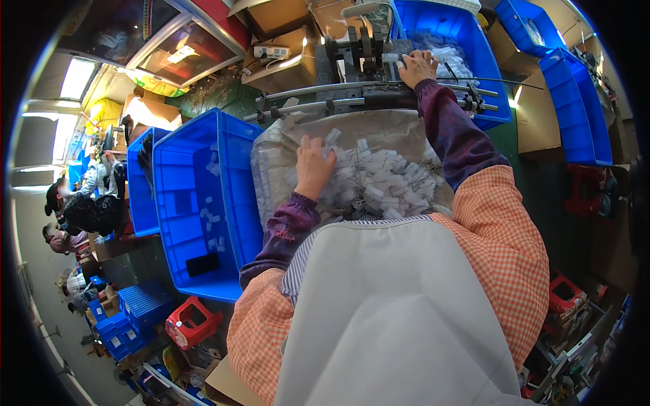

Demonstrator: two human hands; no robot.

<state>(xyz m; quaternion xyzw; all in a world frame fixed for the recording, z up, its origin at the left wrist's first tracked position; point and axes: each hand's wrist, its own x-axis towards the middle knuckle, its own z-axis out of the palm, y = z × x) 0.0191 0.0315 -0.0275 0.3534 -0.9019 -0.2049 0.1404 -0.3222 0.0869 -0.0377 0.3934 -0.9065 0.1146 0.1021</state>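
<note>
At the far left, co-workers (95,206) sit near bright windows (78,80), and below them stand small blue boxes (122,331) bearing pale labels, whose writing is too small to read. A red stool (189,323) is next, then a big blue crate (177,196) with a few loose white bits (211,216) and a flat dark thing (202,264) (perhaps a phone) inside. The left hand (313,168) is over the near side of a pale cloth (271,152), fingers loosely bent at a heap of small white pieces (386,181); one piece is by its fingertips, though I cannot tell whether it is gripped. The wearer's grey apron (399,291) hides the heap's near edge. Beyond the cloth, metal rods (325,93) run crosswise in front of a dark machine (355,57). The right hand (420,68) reaches over these, its fingers bent at a white piece (391,59) on the machine; whether they grasp it I cannot tell. Its sleeve partly blocks a blue bin (486,61) of white pieces behind. Farther right come a cardboard box (537,122), an upended-looking blue tub (575,105) and another red stool (565,292), over a dark green floor (525,193).
</note>
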